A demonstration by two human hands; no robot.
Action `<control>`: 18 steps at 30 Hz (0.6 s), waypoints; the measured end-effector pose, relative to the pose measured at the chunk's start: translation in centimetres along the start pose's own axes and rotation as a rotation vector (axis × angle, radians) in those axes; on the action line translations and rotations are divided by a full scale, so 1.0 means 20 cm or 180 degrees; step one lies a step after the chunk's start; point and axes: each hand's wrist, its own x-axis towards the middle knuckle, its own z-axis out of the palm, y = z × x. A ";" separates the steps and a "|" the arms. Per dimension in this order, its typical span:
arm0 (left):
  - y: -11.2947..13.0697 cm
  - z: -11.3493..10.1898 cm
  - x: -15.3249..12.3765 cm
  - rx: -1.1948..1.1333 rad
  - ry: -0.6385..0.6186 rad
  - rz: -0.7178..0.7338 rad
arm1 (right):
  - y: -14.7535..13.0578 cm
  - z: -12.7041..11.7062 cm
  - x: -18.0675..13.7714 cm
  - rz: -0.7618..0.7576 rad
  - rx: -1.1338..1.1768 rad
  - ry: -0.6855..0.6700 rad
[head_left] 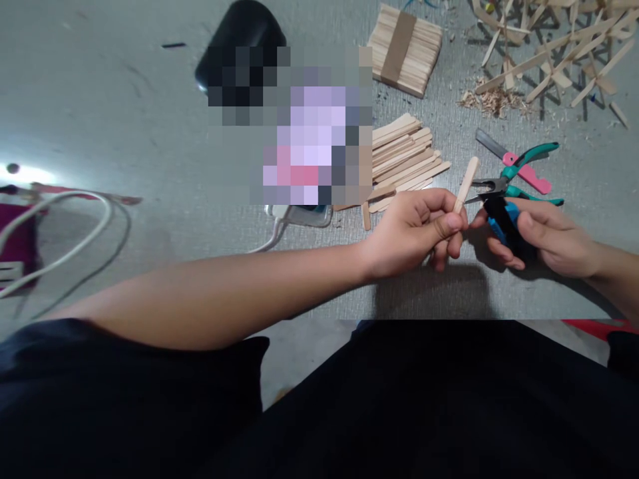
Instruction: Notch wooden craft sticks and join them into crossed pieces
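Above the grey desk [164, 133], my left hand [432, 226] pinched a wooden stick [468, 182] beside the blue-and-black tool [508, 225] my right hand [556, 238] gripped, apparently positioning both; the next move called for steady alignment.

pale wooden stick [468, 183], upper end tilted rightward, in left hand [419, 229] | blue-black tool [510, 221], in right hand [556, 238]
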 end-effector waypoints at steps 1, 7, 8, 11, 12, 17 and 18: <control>0.00 0.00 0.00 -0.0020 -0.0003 0.0018 | 0.00 0.00 -0.01 -0.0174 -0.0189 0.0122; 0.01 0.01 -0.01 -0.0039 -0.0010 -0.0023 | 0.04 -0.05 -0.05 -0.1365 -0.3093 0.0810; 0.01 0.01 -0.01 -0.0046 -0.0009 -0.0035 | 0.05 -0.05 -0.04 -0.1432 -0.3477 0.0736; 0.00 0.02 -0.02 -0.0075 -0.0026 -0.0060 | 0.06 -0.06 -0.03 -0.1431 -0.3980 0.0547; 0.00 0.02 -0.02 -0.0079 -0.0034 -0.0073 | 0.06 -0.06 -0.03 -0.1406 -0.3995 0.0555; 0.01 0.02 -0.03 -0.0041 -0.0110 -0.0136 | 0.06 -0.05 -0.03 -0.1349 -0.4026 0.0625; 0.02 0.02 -0.03 -0.0013 -0.0120 -0.0142 | 0.06 -0.05 -0.03 -0.1322 -0.4073 0.0581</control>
